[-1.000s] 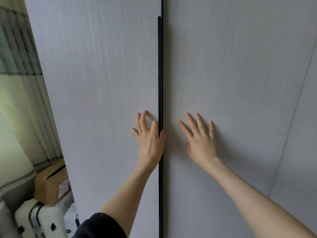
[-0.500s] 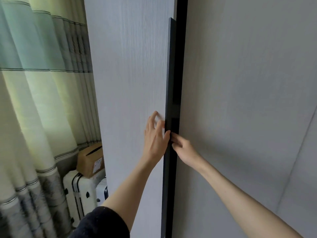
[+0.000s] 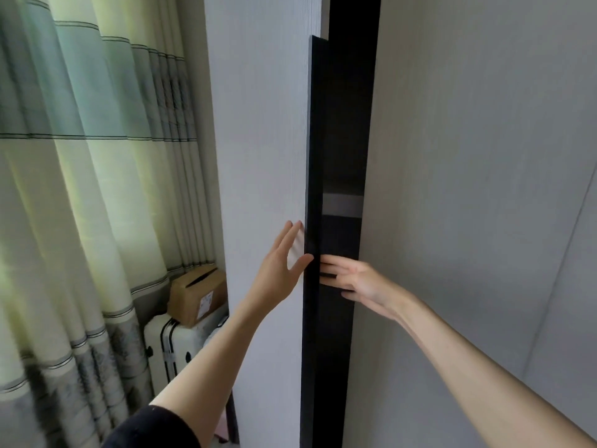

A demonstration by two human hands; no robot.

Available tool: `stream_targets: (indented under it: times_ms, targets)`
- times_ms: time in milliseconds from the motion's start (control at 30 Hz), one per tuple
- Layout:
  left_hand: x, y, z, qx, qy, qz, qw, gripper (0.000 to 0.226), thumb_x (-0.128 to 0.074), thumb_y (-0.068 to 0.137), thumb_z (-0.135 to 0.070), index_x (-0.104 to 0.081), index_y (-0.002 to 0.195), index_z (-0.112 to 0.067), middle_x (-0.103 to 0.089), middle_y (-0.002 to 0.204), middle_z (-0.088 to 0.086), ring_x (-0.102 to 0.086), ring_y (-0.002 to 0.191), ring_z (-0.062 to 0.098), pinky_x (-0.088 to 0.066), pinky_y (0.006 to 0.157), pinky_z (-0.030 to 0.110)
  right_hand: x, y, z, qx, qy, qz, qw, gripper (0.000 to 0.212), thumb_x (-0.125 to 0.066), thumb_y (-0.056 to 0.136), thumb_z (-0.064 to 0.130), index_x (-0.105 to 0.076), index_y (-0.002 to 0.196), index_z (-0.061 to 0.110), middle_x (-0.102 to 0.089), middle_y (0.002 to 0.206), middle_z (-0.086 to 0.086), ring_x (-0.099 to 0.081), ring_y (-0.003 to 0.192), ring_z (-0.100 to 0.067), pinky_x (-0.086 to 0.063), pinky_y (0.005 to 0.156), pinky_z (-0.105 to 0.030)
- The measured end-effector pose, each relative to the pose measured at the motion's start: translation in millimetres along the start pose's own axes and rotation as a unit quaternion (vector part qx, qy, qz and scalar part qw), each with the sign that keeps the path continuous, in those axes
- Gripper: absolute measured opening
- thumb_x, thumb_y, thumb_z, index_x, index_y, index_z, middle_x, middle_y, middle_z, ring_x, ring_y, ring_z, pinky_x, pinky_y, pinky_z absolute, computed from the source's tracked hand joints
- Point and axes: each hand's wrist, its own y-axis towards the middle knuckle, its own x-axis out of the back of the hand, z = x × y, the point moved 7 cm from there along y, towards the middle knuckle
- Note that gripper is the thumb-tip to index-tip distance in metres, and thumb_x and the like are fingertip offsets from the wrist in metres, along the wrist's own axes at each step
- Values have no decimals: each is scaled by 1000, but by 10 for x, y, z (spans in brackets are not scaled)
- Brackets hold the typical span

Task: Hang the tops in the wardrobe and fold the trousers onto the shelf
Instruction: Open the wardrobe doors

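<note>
You are facing the wardrobe (image 3: 468,189), whose pale wood-grain fronts fill most of the view; its right door (image 3: 484,156) sits flat and closed, while its left door (image 3: 261,140) stands ajar, leaving a tall dark gap (image 3: 349,108) between the two. Inside that gap only shadow shows, apart from a grey shelf edge (image 3: 342,205) crossing it at about mid-height; no tops or trousers can be seen anywhere in the view, so where they are cannot be told. A black strip handle (image 3: 315,156) runs down the free edge of the left door. To the left of the wardrobe hangs a long pleated curtain (image 3: 80,189) in pale green and cream with thin dark bands and a grey patterned hem. At its foot, in the corner beside the wardrobe, a white suitcase (image 3: 174,347) stands upright with a brown cardboard box (image 3: 197,295) resting on top of it. Your left hand (image 3: 284,263) lies flat on the outer face of the left door, fingers straight and spread, thumb touching the black handle. Your right hand (image 3: 358,279) reaches across the gap with its fingers straight and loosely together, their tips passing behind the handle edge, so whether they hook it cannot be told. A dark sleeve (image 3: 155,428) covers your left upper arm.
</note>
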Motion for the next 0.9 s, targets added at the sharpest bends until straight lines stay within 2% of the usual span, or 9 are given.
stream_targets:
  times_ms: [200,333,433,533,633,700,800,833,900]
  targets:
    - [589,-329,82,97,-187,48,976,54,-55,94,-23,-34,144,-27,-31,152,-7,-31,139,16,-29,112,38,-586,-137,197,6,20,33,999,52,-35,97,-3,-43,139,26,-53,136,7,-56,117,-7,-30,110,-42]
    - [1079,-555,194,125,-257,61,956,54,-49,86,-52,-48,135,-31,-48,141,-10,-45,128,11,-34,106,43,-1103,-167,377,27,37,78,996,50,-32,99,-2,-52,124,36,-59,125,15,-57,116,-5,-34,108,-38]
    - [1554,-652,360,156,-302,-29,940,49,-43,93,-46,-48,134,-20,-51,139,0,-54,119,15,-37,107,46,-1556,-130,546,55,-13,94,994,44,-37,100,5,-51,122,41,-57,127,18,-53,118,-2,-38,104,-31]
    - [2046,-760,488,142,-377,-130,906,31,-35,101,-34,-55,120,-20,-55,133,0,-57,114,14,-43,102,41,-1973,-16,719,105,-105,65,987,46,-37,100,4,-41,141,24,-49,135,12,-44,130,-8,-32,106,-20]
    - [2393,-893,489,87,-228,-168,955,34,-37,102,-26,-50,132,-16,-49,137,-4,-48,126,12,-39,106,31,-2377,102,796,111,-168,92,975,51,-32,101,8,-25,149,25,-34,150,6,-30,139,-10,-22,108,-18]
    - [2484,-954,493,46,-48,-139,988,41,-36,101,-12,-36,142,-9,-33,149,0,-28,138,8,-21,111,15,-2613,207,839,116,-209,108,965,53,-32,101,11,-22,149,28,-31,153,1,-32,139,-14,-26,108,-21]
    - [2547,-1006,676,51,123,-64,989,56,-29,97,5,-12,149,-5,-3,158,5,-6,140,5,-4,99,-5,-2884,347,943,140,-273,97,947,53,-34,101,15,-20,150,30,-35,151,-6,-35,137,-24,-27,110,-30]
    - [2556,-1011,747,57,159,-39,985,59,-28,95,7,-7,149,-5,4,158,5,-4,143,8,-4,101,-3,-2928,379,961,147,-286,92,942,53,-35,101,16,-18,150,30,-28,155,-2,-27,141,-22,-23,113,-30]
    - [2624,-1043,900,84,219,-4,972,63,-28,94,7,0,150,-6,12,157,6,0,146,17,-8,115,17,-3012,469,1000,170,-312,82,931,56,-35,101,15,-14,151,29,-12,159,6,-11,146,-16,-13,115,-28]
